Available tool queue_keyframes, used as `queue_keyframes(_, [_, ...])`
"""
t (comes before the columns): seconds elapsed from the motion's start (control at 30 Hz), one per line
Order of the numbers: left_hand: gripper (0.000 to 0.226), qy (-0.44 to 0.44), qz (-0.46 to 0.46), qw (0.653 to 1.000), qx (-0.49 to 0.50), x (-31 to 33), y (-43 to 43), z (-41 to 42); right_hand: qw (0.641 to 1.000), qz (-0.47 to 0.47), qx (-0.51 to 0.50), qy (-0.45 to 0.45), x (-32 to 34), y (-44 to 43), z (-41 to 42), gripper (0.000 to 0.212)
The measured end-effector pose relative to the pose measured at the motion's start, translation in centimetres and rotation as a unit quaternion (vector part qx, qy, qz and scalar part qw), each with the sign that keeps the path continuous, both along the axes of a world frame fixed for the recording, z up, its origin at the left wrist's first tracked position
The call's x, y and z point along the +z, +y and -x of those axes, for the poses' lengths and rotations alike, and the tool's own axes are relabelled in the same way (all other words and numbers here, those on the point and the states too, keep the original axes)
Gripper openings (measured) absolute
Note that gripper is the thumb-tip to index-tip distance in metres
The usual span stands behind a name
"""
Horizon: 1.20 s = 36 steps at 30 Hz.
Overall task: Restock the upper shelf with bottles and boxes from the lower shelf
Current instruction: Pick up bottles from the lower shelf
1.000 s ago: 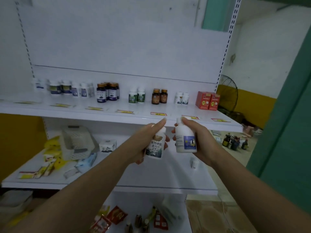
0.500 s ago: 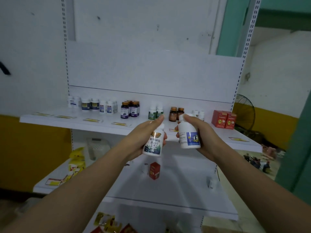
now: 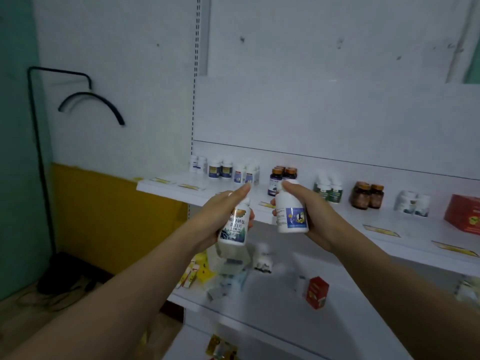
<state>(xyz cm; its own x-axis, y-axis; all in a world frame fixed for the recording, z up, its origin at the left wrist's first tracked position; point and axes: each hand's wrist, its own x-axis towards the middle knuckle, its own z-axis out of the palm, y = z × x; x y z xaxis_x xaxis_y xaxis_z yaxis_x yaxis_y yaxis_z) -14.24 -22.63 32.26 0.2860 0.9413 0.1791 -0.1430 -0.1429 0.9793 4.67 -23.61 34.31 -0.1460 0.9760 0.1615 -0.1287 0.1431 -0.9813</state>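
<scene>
My left hand (image 3: 220,214) grips a white bottle with a green and gold label (image 3: 233,227). My right hand (image 3: 315,216) grips a white bottle with a blue label (image 3: 291,214). Both bottles are held upright, side by side, just in front of the upper shelf (image 3: 337,224). That shelf carries rows of white bottles (image 3: 224,170), dark blue bottles (image 3: 281,176), green-labelled bottles (image 3: 327,189), amber bottles (image 3: 366,196) and a red box (image 3: 463,213) at the right. On the lower shelf (image 3: 272,305) stand a small red box (image 3: 317,292) and loose packets.
A white back panel rises behind the upper shelf. Yellow price tags (image 3: 380,231) line its front edge. Yellow packets (image 3: 197,274) lie at the lower shelf's left end. To the left are a yellow and white wall, a black cable (image 3: 39,157) and a dark object on the floor.
The view has swung left and the shelf now sits further right. Both hands still hold their bottles at about the same height before the upper shelf.
</scene>
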Motion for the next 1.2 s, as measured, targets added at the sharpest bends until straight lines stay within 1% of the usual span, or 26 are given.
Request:
queue_keyframes(0.1, [0.039, 0.010, -0.011, 1.000, 0.015, 0.6, 3.5, 2.3, 1.000, -0.002, 0.019, 0.001, -0.1, 4.1, 2.7, 0.018])
queue_keyframes(0.23, [0.034, -0.010, -0.011, 0.999, 0.038, 1.0, 9.0, 4.5, 1.000, -0.014, 0.028, -0.004, -0.3, 10.3, 5.2, 0.018])
queue_keyframes(0.37, [0.035, 0.006, -0.009, 0.999, 0.048, 2.4, 15.2, 6.3, 0.999, -0.013, 0.039, -0.018, 1.0, 16.8, 6.7, 0.020])
queue_keyframes(0.47, [0.038, -0.003, -0.013, 0.999, 0.042, 3.8, 19.7, 7.9, 0.999, -0.025, 0.023, -0.018, 2.3, 21.4, 7.7, 0.021])
queue_keyframes(0.6, [0.042, 0.005, -0.012, 0.999, 0.041, 4.1, 24.7, 10.1, 0.999, -0.008, 0.002, -0.032, 2.4, 26.9, 9.5, 0.028])
queue_keyframes(0.77, [0.039, 0.012, -0.010, 1.000, 0.017, 3.5, 30.2, 12.0, 0.998, -0.002, -0.033, -0.049, 1.8, 31.8, 11.5, 0.018])
queue_keyframes(0.83, [0.039, 0.021, -0.007, 1.000, 0.002, 3.2, 32.7, 12.9, 0.996, -0.006, -0.055, -0.066, 1.2, 33.7, 12.3, 0.020])
queue_keyframes(0.93, [0.039, 0.037, -0.004, 0.999, -0.034, 2.6, 36.4, 14.0, 0.986, -0.008, -0.132, -0.105, -0.3, 36.6, 13.0, 0.032])
queue_keyframes(1.0, [0.037, 0.038, -0.006, 0.997, -0.069, 2.3, 38.6, 14.6, 0.976, -0.004, -0.176, -0.126, -1.0, 37.9, 13.4, 0.034])
queue_keyframes(1.13, [0.038, 0.029, -0.009, 0.993, -0.110, 2.2, 42.3, 15.4, 0.947, 0.029, -0.255, -0.194, -1.9, 40.5, 13.5, 0.040])
queue_keyframes(1.2, [0.038, 0.031, -0.013, 0.992, -0.125, 2.2, 43.7, 15.5, 0.931, 0.046, -0.293, -0.214, -2.4, 41.8, 13.3, 0.041])
